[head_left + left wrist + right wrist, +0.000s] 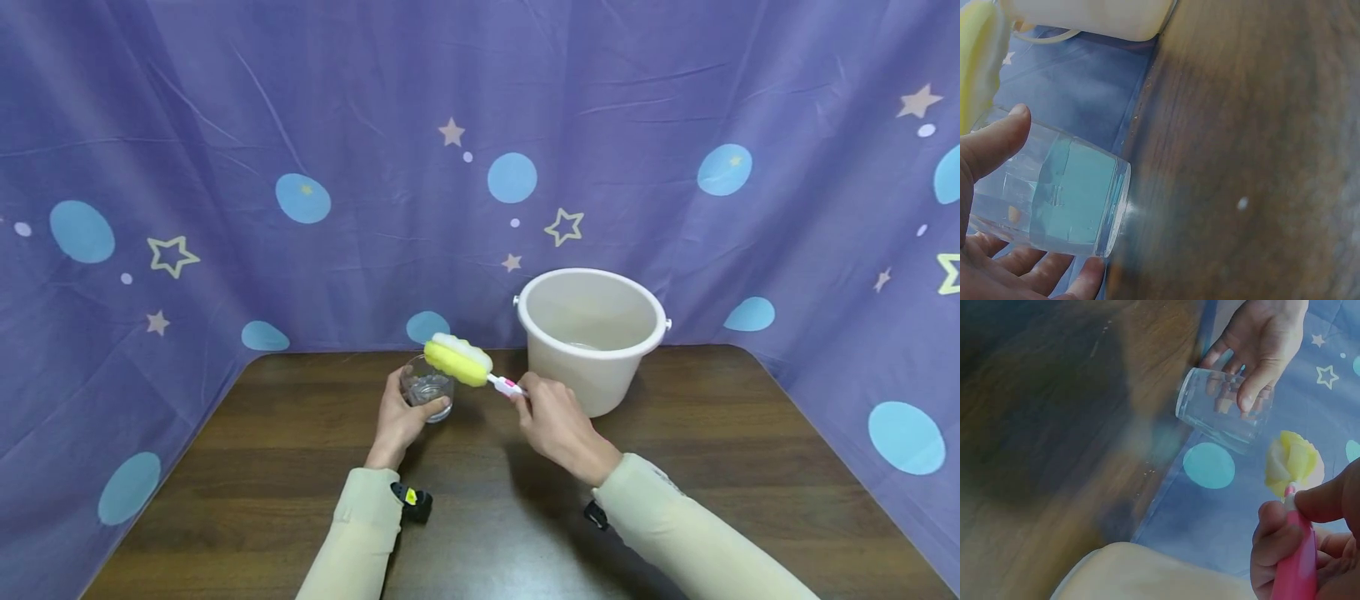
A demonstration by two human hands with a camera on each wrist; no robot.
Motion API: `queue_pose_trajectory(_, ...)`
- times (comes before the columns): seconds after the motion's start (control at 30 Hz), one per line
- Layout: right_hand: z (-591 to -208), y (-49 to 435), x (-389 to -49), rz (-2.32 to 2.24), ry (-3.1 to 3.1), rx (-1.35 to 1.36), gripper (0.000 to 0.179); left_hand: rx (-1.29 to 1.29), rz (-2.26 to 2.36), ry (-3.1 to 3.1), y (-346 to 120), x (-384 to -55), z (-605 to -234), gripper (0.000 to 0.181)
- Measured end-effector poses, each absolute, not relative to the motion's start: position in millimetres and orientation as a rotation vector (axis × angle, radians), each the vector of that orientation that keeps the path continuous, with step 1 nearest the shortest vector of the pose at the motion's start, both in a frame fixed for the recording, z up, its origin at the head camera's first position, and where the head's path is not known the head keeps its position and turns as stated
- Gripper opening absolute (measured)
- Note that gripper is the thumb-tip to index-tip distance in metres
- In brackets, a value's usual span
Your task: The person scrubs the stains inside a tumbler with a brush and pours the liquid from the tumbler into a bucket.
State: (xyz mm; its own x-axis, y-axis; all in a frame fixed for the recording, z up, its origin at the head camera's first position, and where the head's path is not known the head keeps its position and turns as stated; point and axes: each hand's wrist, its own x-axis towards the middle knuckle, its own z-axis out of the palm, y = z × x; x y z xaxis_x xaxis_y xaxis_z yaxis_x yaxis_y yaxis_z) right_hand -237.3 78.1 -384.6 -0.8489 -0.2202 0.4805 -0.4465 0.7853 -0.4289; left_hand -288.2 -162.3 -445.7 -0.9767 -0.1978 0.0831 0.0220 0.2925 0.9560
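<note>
My left hand [399,419] grips a clear drinking glass [1072,187], thumb on one side and fingers around the other. In the right wrist view the same glass [1222,409] looks see-through from rim to base. My right hand [558,425] holds a sponge bottle brush by its pink and white handle [1297,559]. The brush's yellow and white sponge head [459,360] points left and overlaps the glass's rim in the head view. From the left wrist, the sponge head [977,62] shows just beyond the thumb, near the glass's mouth.
A cream bucket [585,367] with side knobs stands at the back of the brown wooden table [300,492], right behind my right hand. Behind the table hangs a purple cloth [375,208] with stars and blue ovals.
</note>
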Motion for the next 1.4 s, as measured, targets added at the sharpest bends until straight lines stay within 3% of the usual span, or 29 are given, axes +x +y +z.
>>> queue_pose_trajectory(1.4, -415.6, 103.8, -232.0, 0.864, -2.641, 0.330, 0.014, 0.175, -1.751, -2.366, -161.1, -288.3, -446.6, 0.089)
